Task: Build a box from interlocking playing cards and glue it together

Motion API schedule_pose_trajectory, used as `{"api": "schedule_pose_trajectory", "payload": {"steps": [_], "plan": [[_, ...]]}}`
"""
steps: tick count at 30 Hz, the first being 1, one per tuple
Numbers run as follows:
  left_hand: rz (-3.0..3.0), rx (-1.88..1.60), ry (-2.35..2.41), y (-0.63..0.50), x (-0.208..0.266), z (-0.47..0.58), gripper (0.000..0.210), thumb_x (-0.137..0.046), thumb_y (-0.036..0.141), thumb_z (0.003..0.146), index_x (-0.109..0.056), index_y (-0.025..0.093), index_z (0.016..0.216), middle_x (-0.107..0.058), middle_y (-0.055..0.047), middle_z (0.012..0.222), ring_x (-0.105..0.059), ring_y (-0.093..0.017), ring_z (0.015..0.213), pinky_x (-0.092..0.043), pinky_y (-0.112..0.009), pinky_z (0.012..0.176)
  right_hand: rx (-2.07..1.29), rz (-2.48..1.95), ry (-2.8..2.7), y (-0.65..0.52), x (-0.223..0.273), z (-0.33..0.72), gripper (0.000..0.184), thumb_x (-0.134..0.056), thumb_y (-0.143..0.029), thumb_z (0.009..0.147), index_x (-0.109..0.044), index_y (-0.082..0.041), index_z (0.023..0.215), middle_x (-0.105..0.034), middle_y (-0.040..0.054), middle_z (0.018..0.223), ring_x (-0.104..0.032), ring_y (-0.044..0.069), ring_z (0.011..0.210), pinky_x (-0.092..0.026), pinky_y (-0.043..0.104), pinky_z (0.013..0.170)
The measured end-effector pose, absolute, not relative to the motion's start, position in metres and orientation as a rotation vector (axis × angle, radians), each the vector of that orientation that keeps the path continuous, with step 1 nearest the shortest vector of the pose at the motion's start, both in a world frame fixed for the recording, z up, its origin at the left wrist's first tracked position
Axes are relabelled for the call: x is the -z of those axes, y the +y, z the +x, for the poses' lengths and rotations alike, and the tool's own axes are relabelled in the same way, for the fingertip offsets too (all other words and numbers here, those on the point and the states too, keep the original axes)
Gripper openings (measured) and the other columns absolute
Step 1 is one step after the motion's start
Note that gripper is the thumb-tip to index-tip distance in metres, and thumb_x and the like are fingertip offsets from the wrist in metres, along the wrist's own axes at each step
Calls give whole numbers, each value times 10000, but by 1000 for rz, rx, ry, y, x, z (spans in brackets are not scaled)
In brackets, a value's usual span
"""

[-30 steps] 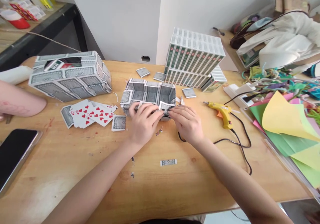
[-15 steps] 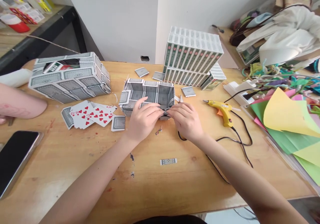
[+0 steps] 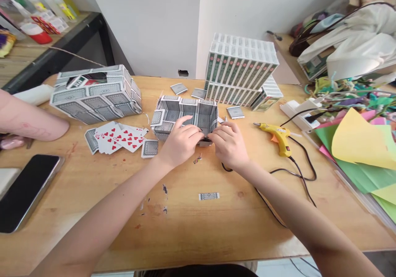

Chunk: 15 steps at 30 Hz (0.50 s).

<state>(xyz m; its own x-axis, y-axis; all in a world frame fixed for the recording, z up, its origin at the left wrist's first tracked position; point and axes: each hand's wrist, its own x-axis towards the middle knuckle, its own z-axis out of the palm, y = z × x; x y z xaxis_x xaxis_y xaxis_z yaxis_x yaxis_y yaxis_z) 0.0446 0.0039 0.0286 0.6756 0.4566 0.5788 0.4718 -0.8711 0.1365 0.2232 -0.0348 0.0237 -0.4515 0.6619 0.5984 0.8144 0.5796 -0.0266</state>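
Note:
An open-topped box made of playing cards (image 3: 163,129) stands in front of me, its patterned card backs facing out. My left hand (image 3: 183,141) pinches the near wall's rim, index finger raised over the inside. Close beside it, my right hand (image 3: 229,144) grips the same rim near the right corner. The fingers of both hands hide most of that near wall. A small cut card strip (image 3: 209,196) lies on the table below my hands. Face-up heart cards (image 3: 119,136) and a face-down card (image 3: 150,148) are spread to the left.
A larger card-covered box (image 3: 99,93) stands at left, with a phone (image 3: 29,192) nearer me. Stacked card packs (image 3: 239,72) rise at the back. A yellow glue gun (image 3: 276,135) with its black cord lies right, beside coloured paper (image 3: 361,138) and a white power strip (image 3: 298,114).
The view has shifted slightly, so things at left sit further right. Both hands stay at the box's near rim; my left index finger is a little more raised.

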Motion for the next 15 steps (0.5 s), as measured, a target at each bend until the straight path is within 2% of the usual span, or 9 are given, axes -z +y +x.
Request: {"api": "schedule_pose_trajectory", "payload": {"steps": [5, 11, 15], "plan": [[-2915, 927, -811, 9, -31, 46, 284, -372, 31, 798, -614, 172, 752, -675, -4, 778, -612, -115, 744, -352, -420, 1008, 308, -1199, -2244, -33, -23, 222, 288, -389, 6, 726, -598, -193, 732, -615, 14, 638, -550, 149, 716, -355, 348, 853], [-2988, 724, -880, 13, -40, 47, 264, -403, 58, 783, -630, 184, 732, -623, 32, 627, -576, -109, 620, -299, -449, 1026, 127, -1285, -2271, -26, -30, 225, 288, -401, -4, 708, -615, -197, 713, -627, 9, 644, -553, 150, 692, -328, 366, 872], [-2949, 588, -908, 5, -48, 49, 270, -385, 65, 799, -625, 176, 745, -606, 14, 640, -573, -128, 662, -293, -453, 1015, -45, -1345, -2308, -24, -39, 227, 248, -423, -24, 722, -609, -186, 691, -644, 25, 673, -567, 158, 691, -339, 359, 858]]}}
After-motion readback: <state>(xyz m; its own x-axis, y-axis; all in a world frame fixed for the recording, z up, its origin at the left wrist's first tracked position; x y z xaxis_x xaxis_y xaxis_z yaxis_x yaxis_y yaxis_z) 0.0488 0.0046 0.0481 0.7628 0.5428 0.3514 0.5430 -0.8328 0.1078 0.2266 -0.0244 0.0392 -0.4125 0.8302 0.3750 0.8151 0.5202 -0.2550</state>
